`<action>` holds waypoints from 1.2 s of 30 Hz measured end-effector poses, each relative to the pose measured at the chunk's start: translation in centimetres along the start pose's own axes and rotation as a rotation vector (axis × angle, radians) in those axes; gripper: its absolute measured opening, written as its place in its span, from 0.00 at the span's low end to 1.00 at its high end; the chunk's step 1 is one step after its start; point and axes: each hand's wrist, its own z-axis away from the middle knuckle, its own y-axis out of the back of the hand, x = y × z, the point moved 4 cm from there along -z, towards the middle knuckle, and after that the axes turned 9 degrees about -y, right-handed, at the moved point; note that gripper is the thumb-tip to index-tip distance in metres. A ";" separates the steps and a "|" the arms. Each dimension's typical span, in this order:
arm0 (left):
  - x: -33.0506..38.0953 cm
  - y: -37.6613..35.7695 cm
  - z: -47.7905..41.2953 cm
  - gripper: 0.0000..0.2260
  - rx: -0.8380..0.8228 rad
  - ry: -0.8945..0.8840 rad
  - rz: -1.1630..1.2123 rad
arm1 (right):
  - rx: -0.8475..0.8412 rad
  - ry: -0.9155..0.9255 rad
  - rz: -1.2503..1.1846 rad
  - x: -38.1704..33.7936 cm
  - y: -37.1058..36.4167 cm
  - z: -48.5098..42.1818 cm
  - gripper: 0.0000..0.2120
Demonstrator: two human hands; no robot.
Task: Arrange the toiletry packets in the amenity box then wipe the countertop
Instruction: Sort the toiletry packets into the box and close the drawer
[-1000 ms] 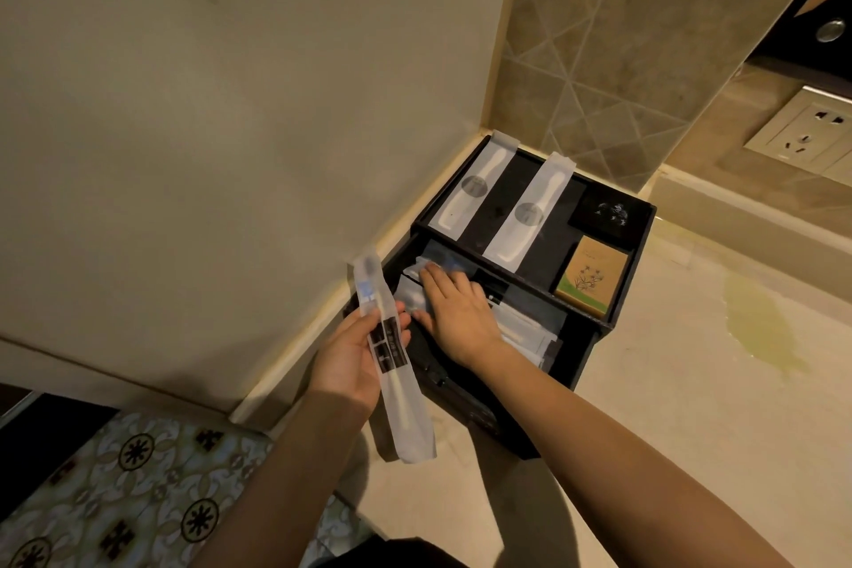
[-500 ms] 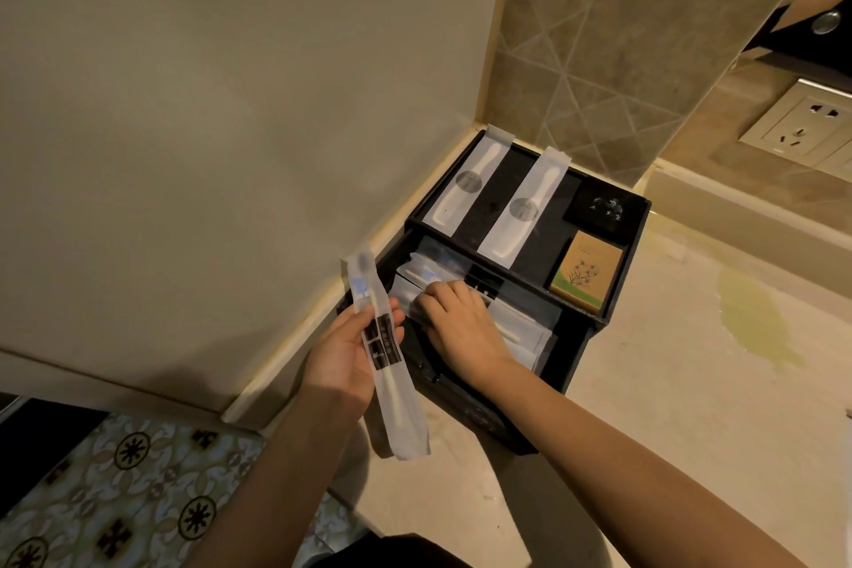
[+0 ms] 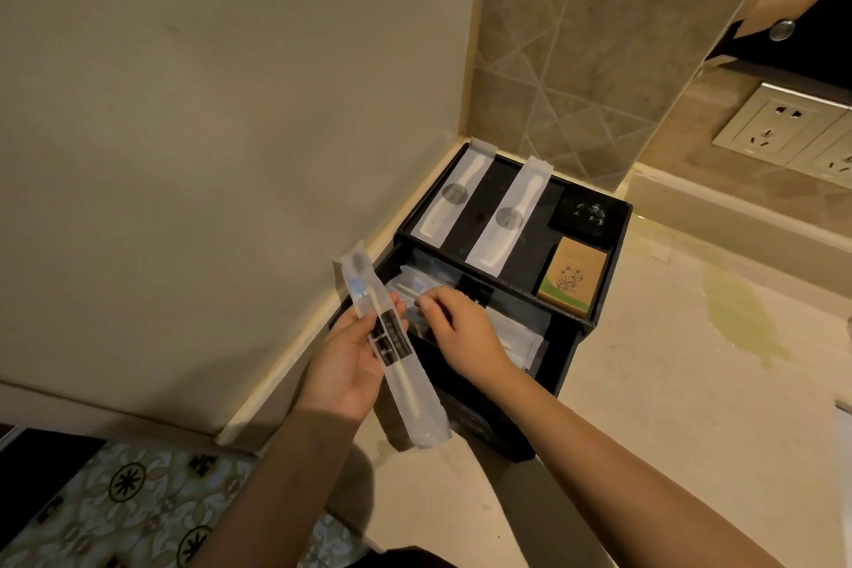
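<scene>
The left hand (image 3: 343,362) is palm up, with its fingers curled shut in a grip. The right hand (image 3: 461,334) is palm down, its fingertips pinched together. Both arms are bare.

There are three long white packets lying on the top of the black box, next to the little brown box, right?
Not quite. The head view shows two long white packets on the top of the black box, next to the little brown box. A third long packet is in the left hand.

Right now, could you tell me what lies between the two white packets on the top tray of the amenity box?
In the head view, only a bare black strip of tray separates the left white packet from the right white packet.
</scene>
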 end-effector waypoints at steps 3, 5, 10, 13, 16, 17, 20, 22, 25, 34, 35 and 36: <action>-0.4 -1.8 -0.6 0.12 -0.043 0.013 0.053 | -0.149 -0.132 -0.120 -0.8 1.1 1.9 0.12; -0.8 -3.0 -1.1 0.12 -0.032 0.009 0.058 | -0.145 -0.139 -0.070 -1.0 1.7 3.0 0.11; -0.6 -4.3 -2.1 0.14 -0.011 -0.043 -0.109 | -0.035 -0.239 -0.176 -0.5 4.5 3.8 0.15; 0.1 -4.1 -2.7 0.15 0.027 -0.059 -0.198 | -0.086 -0.285 -0.189 0.3 5.9 4.4 0.15; -0.2 -4.2 -2.7 0.15 0.000 -0.015 -0.211 | -0.099 -0.301 -0.160 0.7 6.8 4.4 0.13; -0.5 -4.3 -2.6 0.15 -0.010 -0.001 -0.195 | -0.095 -0.289 -0.170 0.6 7.0 4.3 0.11; -1.2 -4.6 -2.2 0.15 -0.025 0.028 -0.118 | -0.090 -0.234 -0.231 -0.2 7.0 4.0 0.08; -1.1 -4.6 -2.1 0.16 -0.024 0.026 -0.068 | -0.055 -0.235 -0.255 -0.3 7.0 3.7 0.07; -0.7 -4.1 -2.1 0.16 -0.008 0.024 -0.069 | -0.032 -0.261 -0.276 0.1 7.1 3.6 0.06; -0.4 -2.2 -1.4 0.10 0.028 0.003 -0.189 | -0.205 -0.266 -0.231 1.0 6.7 3.5 0.06; -0.2 -1.9 -1.4 0.10 0.029 -0.034 -0.218 | -0.198 -0.269 -0.218 1.2 6.9 3.5 0.06; 0.2 -1.4 -1.4 0.09 0.046 -0.104 -0.267 | -0.178 -0.271 -0.204 1.4 7.1 3.4 0.07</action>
